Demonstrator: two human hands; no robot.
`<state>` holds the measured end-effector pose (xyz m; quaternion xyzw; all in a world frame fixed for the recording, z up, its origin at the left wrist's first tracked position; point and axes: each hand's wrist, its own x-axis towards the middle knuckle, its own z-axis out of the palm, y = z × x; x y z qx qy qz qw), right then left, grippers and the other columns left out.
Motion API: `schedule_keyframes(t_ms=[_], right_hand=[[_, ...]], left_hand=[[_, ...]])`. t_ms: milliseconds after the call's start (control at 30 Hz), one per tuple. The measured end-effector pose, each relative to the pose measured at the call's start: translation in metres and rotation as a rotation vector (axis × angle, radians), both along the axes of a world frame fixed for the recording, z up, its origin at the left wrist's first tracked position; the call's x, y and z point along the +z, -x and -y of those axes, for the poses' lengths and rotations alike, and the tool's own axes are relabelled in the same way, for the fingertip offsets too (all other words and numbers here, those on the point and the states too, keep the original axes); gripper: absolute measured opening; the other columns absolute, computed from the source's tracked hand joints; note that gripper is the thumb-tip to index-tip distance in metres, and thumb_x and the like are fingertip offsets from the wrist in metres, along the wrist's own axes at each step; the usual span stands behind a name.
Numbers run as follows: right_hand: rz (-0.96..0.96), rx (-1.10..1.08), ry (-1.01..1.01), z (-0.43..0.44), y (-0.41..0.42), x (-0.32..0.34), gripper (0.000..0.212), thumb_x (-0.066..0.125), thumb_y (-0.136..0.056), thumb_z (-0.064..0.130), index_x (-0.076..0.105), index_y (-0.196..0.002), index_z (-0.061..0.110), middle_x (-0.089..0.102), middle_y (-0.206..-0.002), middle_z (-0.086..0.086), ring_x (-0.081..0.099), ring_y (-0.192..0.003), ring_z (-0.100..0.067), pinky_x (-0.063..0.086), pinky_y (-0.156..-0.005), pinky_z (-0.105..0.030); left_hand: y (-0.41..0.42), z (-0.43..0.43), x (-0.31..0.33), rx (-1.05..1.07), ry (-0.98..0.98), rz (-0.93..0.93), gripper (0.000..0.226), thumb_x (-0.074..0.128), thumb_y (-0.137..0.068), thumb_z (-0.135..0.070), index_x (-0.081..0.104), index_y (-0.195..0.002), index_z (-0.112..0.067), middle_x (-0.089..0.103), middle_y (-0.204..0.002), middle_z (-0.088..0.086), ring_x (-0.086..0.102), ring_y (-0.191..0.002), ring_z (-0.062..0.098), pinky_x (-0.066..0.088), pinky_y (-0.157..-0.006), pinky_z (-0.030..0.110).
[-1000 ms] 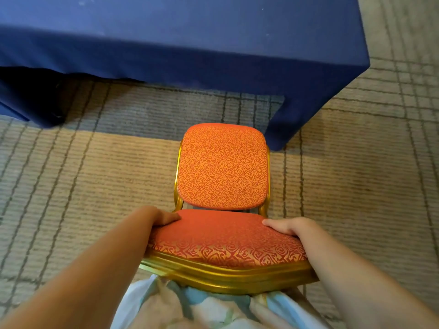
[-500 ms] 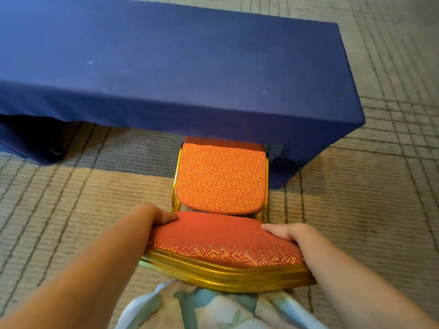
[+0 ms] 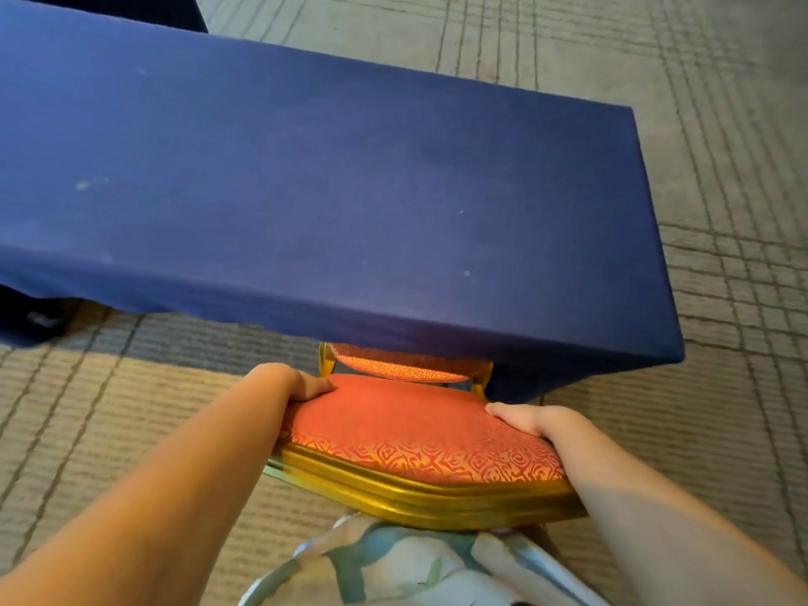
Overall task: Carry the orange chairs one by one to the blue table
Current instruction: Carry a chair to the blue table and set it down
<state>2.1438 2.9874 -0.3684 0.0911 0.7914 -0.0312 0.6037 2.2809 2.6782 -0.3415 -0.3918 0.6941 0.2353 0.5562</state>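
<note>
The left hand (image 3: 301,382) grasps the left side of the orange chair (image 3: 415,430) seat; the right hand (image 3: 529,419) grasps its right side. The chair's backrest sits partly hidden under the blue table (image 3: 350,203) edge, above striped carpet (image 3: 109,408).

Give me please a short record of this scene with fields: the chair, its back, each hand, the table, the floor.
seat: orange chair, gold frame, front edge toward the person
back: backrest mostly hidden behind the table's near edge
left: left hand grips the seat's left side
right: right hand grips the seat's right side
table: blue table, covered in cloth
floor: striped carpet
legs: not in view
</note>
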Motion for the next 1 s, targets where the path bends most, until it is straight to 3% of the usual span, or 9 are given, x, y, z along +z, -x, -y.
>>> schedule_keyframes(t_ms=[167, 333, 533, 633, 700, 800, 867, 1000], right_hand=[[-0.019, 0.042, -0.002, -0.002, 0.042, -0.013, 0.074, 0.035, -0.093, 0.068, 0.040, -0.149, 0.020, 0.045, -0.148, -0.010, 0.047, -0.131, -0.029, 0.032, -0.106, -0.041], [-0.011, 0.064, 0.030, 0.003, 0.058, -0.015, 0.064, 0.035, -0.096, 0.064, 0.043, -0.146, 0.025, 0.049, -0.145, -0.009, 0.048, -0.129, -0.027, 0.033, -0.103, -0.040], [-0.037, 0.168, -0.003, 0.008, 0.064, -0.001, 0.068, 0.036, -0.094, 0.066, 0.040, -0.149, 0.027, 0.040, -0.154, -0.005, 0.042, -0.137, -0.027, 0.029, -0.114, -0.043], [-0.060, 0.215, 0.017, 0.017, 0.057, 0.012, 0.063, 0.037, -0.098, 0.059, 0.041, -0.149, 0.021, 0.041, -0.153, -0.007, 0.043, -0.137, -0.027, 0.031, -0.110, -0.038], [-0.109, 0.247, 0.048, 0.025, 0.052, 0.024, 0.061, 0.044, -0.097, 0.055, 0.050, -0.141, 0.014, 0.051, -0.144, -0.009, 0.052, -0.126, -0.027, 0.038, -0.100, -0.034], [-0.252, 0.306, 0.161, 0.045, 0.042, 0.045, 0.046, 0.052, -0.092, 0.050, 0.068, -0.113, 0.013, 0.066, -0.118, -0.009, 0.063, -0.101, -0.025, 0.044, -0.084, -0.031], [-0.322, 0.331, 0.235, 0.065, 0.031, 0.061, 0.036, 0.053, -0.092, 0.045, 0.068, -0.098, 0.013, 0.067, -0.104, -0.008, 0.064, -0.094, -0.025, 0.046, -0.080, -0.031], [-0.391, 0.287, 0.401, 0.107, 0.006, 0.096, 0.039, 0.053, -0.095, 0.040, 0.065, -0.112, 0.007, 0.064, -0.108, -0.011, 0.064, -0.102, -0.030, 0.049, -0.081, -0.036]], left_hand=[[0.042, -0.003, -0.010, -0.066, 0.003, -0.015, 0.079, 0.025, -0.095, -0.067, 0.028, -0.151, -0.012, 0.031, -0.156, 0.010, 0.040, -0.137, 0.029, 0.033, -0.103, 0.036], [0.063, 0.005, -0.016, -0.131, 0.022, -0.036, 0.073, 0.025, -0.097, -0.064, 0.022, -0.154, -0.017, 0.019, -0.161, 0.007, 0.025, -0.145, 0.027, 0.022, -0.115, 0.039], [0.069, 0.003, -0.009, -0.148, 0.026, -0.090, 0.068, 0.034, -0.097, -0.061, 0.030, -0.151, -0.019, 0.029, -0.157, 0.003, 0.036, -0.139, 0.028, 0.031, -0.113, 0.039], [0.067, -0.001, -0.001, -0.155, 0.029, -0.125, 0.064, 0.031, -0.100, -0.056, 0.034, -0.150, -0.016, 0.029, -0.158, 0.007, 0.034, -0.141, 0.028, 0.029, -0.112, 0.038], [0.062, 0.000, 0.007, -0.112, 0.068, -0.143, 0.063, 0.034, -0.100, -0.054, 0.040, -0.146, -0.012, 0.034, -0.155, 0.009, 0.038, -0.138, 0.029, 0.031, -0.110, 0.039], [0.050, 0.002, 0.024, -0.061, 0.137, -0.263, 0.063, 0.044, -0.093, -0.056, 0.051, -0.137, -0.012, 0.046, -0.147, 0.010, 0.046, -0.132, 0.031, 0.035, -0.110, 0.042], [0.038, 0.006, 0.028, -0.035, 0.177, -0.358, 0.059, 0.046, -0.087, -0.054, 0.058, -0.128, -0.014, 0.054, -0.138, 0.011, 0.052, -0.124, 0.033, 0.039, -0.106, 0.044], [0.015, 0.004, 0.056, 0.076, 0.245, -0.586, 0.032, 0.048, -0.084, -0.042, 0.061, -0.092, -0.015, 0.064, -0.098, 0.009, 0.061, -0.102, 0.033, 0.048, -0.089, 0.037]])
